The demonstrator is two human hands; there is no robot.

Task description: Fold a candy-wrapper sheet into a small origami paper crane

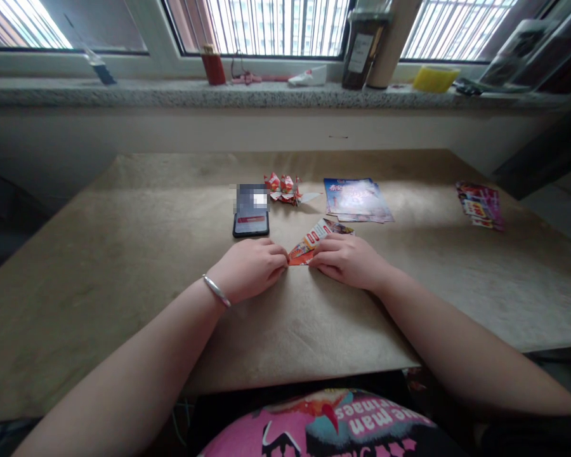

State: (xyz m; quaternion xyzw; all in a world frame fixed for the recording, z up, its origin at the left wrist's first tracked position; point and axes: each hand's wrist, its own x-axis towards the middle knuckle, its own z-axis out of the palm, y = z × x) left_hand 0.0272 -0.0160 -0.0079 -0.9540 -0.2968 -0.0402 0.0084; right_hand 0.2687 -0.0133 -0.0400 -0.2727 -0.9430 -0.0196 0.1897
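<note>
A folded sheet of printed paper point(314, 240), orange with white lettering, lies on the table in front of me and narrows to a point on its left. My left hand point(257, 266), with a silver bangle at the wrist, pinches that pointed left corner. Over the right part of the paper rests my right hand point(345, 257), its fingers bent together and pressed on the lower edge. Its palm hides some of the sheet. Just beyond my left hand lies a phone point(250, 222) with a lit screen.
Behind the phone sit red-and-white folded paper pieces point(283, 188). A stack of blue printed sheets point(356, 198) lies to their right, and pink-purple printed papers point(480, 204) are at the far right. A red bottle point(213, 65) and yellow sponge point(435, 79) stand on the windowsill.
</note>
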